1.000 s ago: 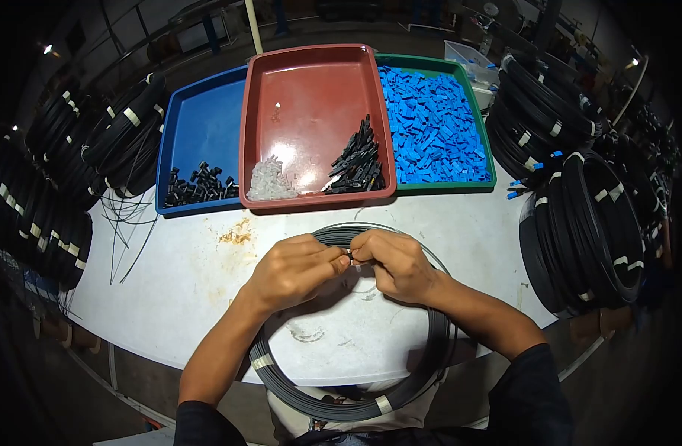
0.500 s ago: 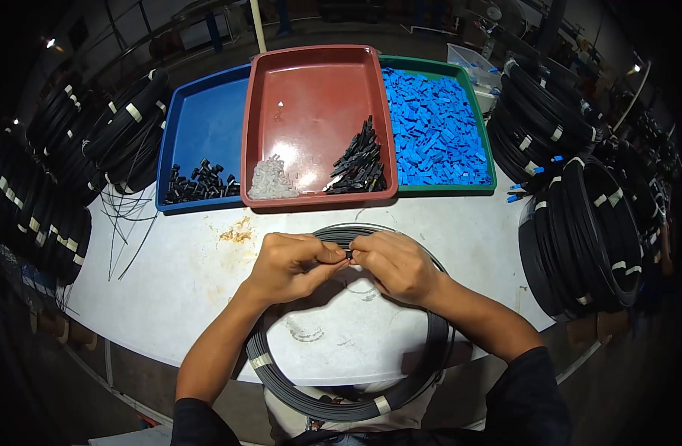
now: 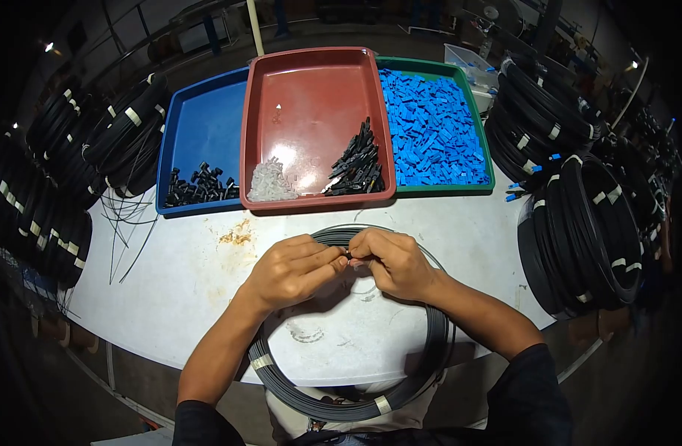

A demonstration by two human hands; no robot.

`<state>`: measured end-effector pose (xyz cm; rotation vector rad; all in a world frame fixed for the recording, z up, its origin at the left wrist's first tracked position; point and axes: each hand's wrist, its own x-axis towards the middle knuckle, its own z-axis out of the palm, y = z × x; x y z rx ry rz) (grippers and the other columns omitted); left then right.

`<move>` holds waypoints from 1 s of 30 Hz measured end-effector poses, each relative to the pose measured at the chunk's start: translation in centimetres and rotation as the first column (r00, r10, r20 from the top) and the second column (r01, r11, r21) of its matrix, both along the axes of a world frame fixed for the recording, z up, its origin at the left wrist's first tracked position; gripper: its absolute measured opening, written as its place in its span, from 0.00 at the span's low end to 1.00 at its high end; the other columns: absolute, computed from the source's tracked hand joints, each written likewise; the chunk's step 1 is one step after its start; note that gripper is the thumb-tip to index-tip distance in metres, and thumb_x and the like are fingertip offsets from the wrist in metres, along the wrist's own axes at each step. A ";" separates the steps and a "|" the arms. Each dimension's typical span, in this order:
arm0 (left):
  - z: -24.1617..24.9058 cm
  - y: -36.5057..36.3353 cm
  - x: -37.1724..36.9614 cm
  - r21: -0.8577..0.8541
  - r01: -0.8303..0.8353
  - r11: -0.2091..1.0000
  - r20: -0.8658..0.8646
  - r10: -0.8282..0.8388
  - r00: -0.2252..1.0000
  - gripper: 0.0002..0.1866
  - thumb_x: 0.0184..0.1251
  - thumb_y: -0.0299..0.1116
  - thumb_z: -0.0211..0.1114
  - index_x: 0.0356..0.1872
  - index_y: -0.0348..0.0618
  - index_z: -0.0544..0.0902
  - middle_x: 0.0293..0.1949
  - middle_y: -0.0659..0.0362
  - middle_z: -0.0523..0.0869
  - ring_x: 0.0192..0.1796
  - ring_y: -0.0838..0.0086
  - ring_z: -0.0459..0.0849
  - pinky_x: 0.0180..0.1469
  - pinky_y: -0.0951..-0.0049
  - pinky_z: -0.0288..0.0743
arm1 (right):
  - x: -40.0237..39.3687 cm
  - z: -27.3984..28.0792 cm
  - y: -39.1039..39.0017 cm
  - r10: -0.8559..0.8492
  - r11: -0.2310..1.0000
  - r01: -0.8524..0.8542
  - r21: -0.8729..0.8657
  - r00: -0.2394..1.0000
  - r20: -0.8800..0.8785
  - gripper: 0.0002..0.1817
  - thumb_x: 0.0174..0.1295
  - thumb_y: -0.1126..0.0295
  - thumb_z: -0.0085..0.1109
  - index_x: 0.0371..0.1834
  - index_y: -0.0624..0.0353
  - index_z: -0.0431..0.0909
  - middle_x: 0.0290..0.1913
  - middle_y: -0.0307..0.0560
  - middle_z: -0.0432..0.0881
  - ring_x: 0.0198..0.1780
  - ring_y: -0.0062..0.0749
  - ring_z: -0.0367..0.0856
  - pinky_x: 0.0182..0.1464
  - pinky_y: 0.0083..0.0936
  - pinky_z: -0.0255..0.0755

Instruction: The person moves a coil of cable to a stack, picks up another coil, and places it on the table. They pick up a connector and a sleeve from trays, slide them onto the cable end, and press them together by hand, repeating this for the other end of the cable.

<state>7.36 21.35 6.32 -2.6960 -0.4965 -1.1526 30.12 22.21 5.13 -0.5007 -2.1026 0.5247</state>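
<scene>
Fingers of the left hand (image 3: 290,273) and right hand (image 3: 397,264) pinch nearly closed on a small dark piece (image 3: 348,256), mostly hidden between the fingertips, over the twelve o'clock side of a black cable coil (image 3: 319,406) overhanging the table (image 3: 177,297). Beyond, a red tray (image 3: 311,111) at twelve overlaps blue (image 3: 207,126) and green trays (image 3: 445,189) at eleven and one; bundled coils (image 3: 579,238) crowd three o'clock.

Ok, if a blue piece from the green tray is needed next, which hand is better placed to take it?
The right hand, probably: it is nearer the green tray, while the left hand is farther away. Both seem to pinch a small dark part, so the right must first let go.
</scene>
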 end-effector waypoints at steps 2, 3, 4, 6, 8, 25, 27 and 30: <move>0.1 0.0 -0.1 -0.039 -0.007 0.999 0.013 0.008 1.000 0.05 0.56 0.25 0.75 0.31 0.37 0.87 0.36 0.54 0.92 0.32 0.69 0.89 0.35 0.71 0.82 | -0.1 -0.1 0.1 -0.027 0.996 0.025 0.082 0.999 0.021 0.13 0.47 0.92 0.60 0.35 0.67 0.76 0.37 0.52 0.85 0.35 0.43 0.86 0.37 0.32 0.81; -0.1 0.0 -0.1 -0.077 0.005 0.997 0.045 -0.002 0.999 0.06 0.55 0.25 0.76 0.31 0.37 0.87 0.36 0.54 0.92 0.32 0.68 0.89 0.36 0.70 0.83 | -0.2 0.1 0.0 -0.025 0.996 0.023 0.081 0.999 0.021 0.13 0.47 0.92 0.60 0.35 0.67 0.76 0.37 0.52 0.85 0.35 0.43 0.86 0.37 0.32 0.81; -0.2 0.1 -0.1 -0.115 0.021 0.993 0.077 -0.012 0.997 0.06 0.54 0.24 0.77 0.31 0.37 0.87 0.35 0.54 0.92 0.33 0.68 0.90 0.36 0.70 0.84 | -0.3 0.3 -0.1 -0.032 0.991 0.029 0.129 0.999 0.021 0.13 0.47 0.92 0.60 0.35 0.67 0.74 0.37 0.52 0.82 0.35 0.45 0.85 0.38 0.34 0.80; -0.1 0.1 0.0 -0.181 0.033 0.983 0.111 -0.013 0.994 0.07 0.52 0.23 0.78 0.31 0.37 0.87 0.35 0.54 0.92 0.33 0.67 0.90 0.37 0.70 0.84 | -0.3 0.3 -0.2 -0.040 0.984 0.035 0.173 0.999 0.022 0.14 0.46 0.91 0.59 0.35 0.67 0.72 0.36 0.52 0.80 0.35 0.47 0.83 0.38 0.36 0.79; 0.0 0.0 0.0 -0.243 0.047 0.969 0.143 -0.012 0.990 0.08 0.51 0.22 0.78 0.31 0.37 0.87 0.34 0.54 0.92 0.33 0.67 0.91 0.37 0.70 0.85 | -0.3 0.4 0.0 -0.050 0.948 0.040 0.314 0.998 0.023 0.13 0.46 0.87 0.62 0.34 0.66 0.72 0.37 0.52 0.80 0.35 0.45 0.83 0.38 0.36 0.79; 0.5 -0.1 0.1 0.254 0.010 0.967 -0.108 0.019 0.994 0.06 0.49 0.24 0.73 0.30 0.36 0.87 0.39 0.50 0.91 0.35 0.69 0.89 0.35 0.71 0.82 | -0.1 0.1 0.0 0.033 0.989 -0.046 -0.142 0.995 -0.089 0.12 0.48 0.94 0.56 0.33 0.68 0.77 0.35 0.57 0.85 0.35 0.48 0.87 0.37 0.34 0.81; 0.3 0.1 0.0 0.218 0.018 0.976 -0.078 -0.001 0.997 0.06 0.50 0.24 0.73 0.30 0.37 0.88 0.38 0.51 0.91 0.34 0.69 0.89 0.34 0.71 0.82 | -0.1 0.1 0.0 0.037 0.989 -0.049 -0.139 0.996 -0.085 0.11 0.49 0.93 0.57 0.33 0.68 0.77 0.35 0.57 0.85 0.35 0.48 0.87 0.38 0.33 0.81; 0.0 0.0 -0.2 -0.079 0.031 0.996 0.049 -0.027 0.998 0.05 0.50 0.21 0.75 0.30 0.37 0.88 0.34 0.53 0.92 0.31 0.69 0.89 0.33 0.71 0.83 | -0.2 0.1 -0.2 0.010 0.999 -0.010 0.031 1.000 -0.012 0.11 0.49 0.91 0.63 0.33 0.68 0.77 0.37 0.56 0.85 0.35 0.47 0.86 0.38 0.34 0.81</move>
